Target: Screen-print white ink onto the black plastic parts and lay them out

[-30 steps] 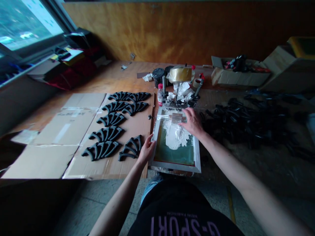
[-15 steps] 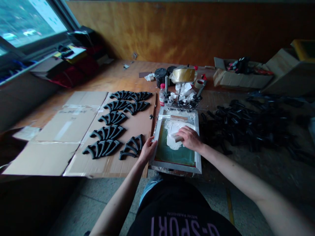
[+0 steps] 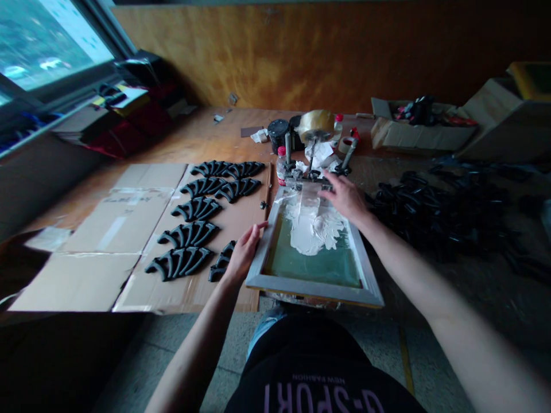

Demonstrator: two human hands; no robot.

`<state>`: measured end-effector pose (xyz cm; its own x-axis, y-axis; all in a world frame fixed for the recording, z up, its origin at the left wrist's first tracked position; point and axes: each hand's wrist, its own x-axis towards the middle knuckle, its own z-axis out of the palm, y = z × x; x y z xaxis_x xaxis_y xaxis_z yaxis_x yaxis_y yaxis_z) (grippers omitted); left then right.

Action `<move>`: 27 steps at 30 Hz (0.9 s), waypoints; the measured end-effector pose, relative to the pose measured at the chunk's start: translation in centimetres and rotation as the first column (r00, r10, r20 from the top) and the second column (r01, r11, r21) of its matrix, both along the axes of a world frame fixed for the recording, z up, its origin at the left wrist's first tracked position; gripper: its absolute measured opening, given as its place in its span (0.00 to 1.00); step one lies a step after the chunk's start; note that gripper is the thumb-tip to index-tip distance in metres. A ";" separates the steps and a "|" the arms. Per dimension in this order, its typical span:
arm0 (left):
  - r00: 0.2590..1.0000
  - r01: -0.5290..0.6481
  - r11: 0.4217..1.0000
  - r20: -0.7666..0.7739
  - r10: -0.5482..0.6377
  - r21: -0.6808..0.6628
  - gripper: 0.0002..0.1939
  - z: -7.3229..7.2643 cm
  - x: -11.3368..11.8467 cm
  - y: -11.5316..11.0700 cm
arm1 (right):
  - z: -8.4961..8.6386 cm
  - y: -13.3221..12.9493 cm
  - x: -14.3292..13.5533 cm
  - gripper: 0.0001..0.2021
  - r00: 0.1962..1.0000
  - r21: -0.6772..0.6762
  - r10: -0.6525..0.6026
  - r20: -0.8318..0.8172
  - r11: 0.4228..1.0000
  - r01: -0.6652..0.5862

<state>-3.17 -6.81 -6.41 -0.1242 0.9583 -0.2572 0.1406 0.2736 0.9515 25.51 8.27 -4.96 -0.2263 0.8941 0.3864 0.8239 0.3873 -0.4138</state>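
A screen printing frame (image 3: 316, 288) with a pale metal rim and green mesh lies before me, its near end looking raised. Thick white ink (image 3: 307, 232) is smeared over the mesh's far half. At the frame's left side, my left hand (image 3: 246, 249) is closed on the rim, its lower fingers hidden. My right hand (image 3: 344, 198) is over the far right corner, fingers apart and holding nothing. By its fingertips, a pale, blurred block-like squeegee (image 3: 309, 196) rests at the frame's far end. Behind it are the metal hinge clamps (image 3: 316, 179).
Rows of black curved handle-like parts (image 3: 189, 232) lie on cardboard (image 3: 150, 212) at left. A heap of similar black parts (image 3: 426, 212) covers the right side. Behind the clamps stand a red-capped bottle (image 3: 281, 166), a black tub (image 3: 278, 133) and a tape roll (image 3: 317, 125).
My right hand has let go of the squeegee and moved to the far end. The frame's near end has come up, with my left hand at its side.
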 end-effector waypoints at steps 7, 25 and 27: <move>0.944 -0.143 0.933 0.329 0.028 0.330 0.29 6.8 2.3 6.1 | -6.4 -3.4 6.1 0.16 0.983 -0.236 -0.174 -0.057 0.959 0.157; 0.878 -0.403 0.853 0.122 0.463 -0.332 0.29 -9.6 -1.5 -7.7 | -10.3 -11.8 4.4 0.09 0.975 -0.182 -0.216 0.062 0.958 0.223; 0.867 -0.487 0.788 -0.098 0.489 -0.377 0.29 -11.5 -5.1 -8.2 | -12.5 -9.4 9.3 0.17 0.883 -0.285 -0.400 0.245 0.841 0.460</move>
<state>-8.29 -15.00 -17.96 -0.5471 0.5981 -0.5857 -0.1135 0.6402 0.7598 34.76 -1.11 -17.43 0.1760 0.9832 0.0482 0.9439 -0.1547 -0.2916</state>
